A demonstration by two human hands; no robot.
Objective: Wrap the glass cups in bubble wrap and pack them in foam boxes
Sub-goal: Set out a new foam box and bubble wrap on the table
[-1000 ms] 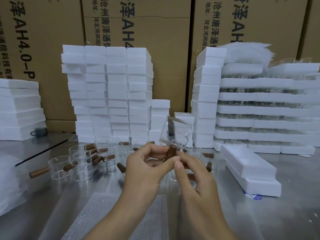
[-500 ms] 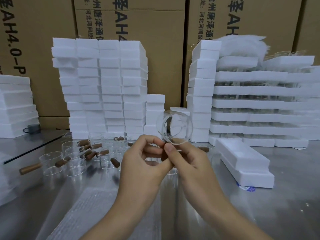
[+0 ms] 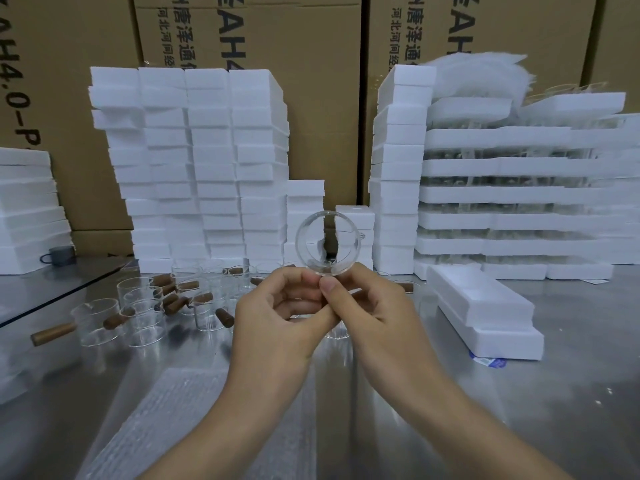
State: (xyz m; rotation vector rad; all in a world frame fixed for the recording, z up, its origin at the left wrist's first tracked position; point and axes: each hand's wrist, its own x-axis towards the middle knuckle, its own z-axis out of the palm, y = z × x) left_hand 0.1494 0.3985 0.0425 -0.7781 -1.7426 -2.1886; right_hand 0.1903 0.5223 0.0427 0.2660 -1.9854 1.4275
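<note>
Both hands, left hand (image 3: pixel 277 317) and right hand (image 3: pixel 377 306), pinch a glass cup (image 3: pixel 327 247) at frame centre, mouth toward the camera, probably for inspection. Bubble wrap (image 3: pixel 173 417) waits below, at lower left.

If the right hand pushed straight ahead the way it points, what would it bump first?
Holding the glass cup, the right hand would likely meet the low foam stack behind it; depth is unclear.
</note>
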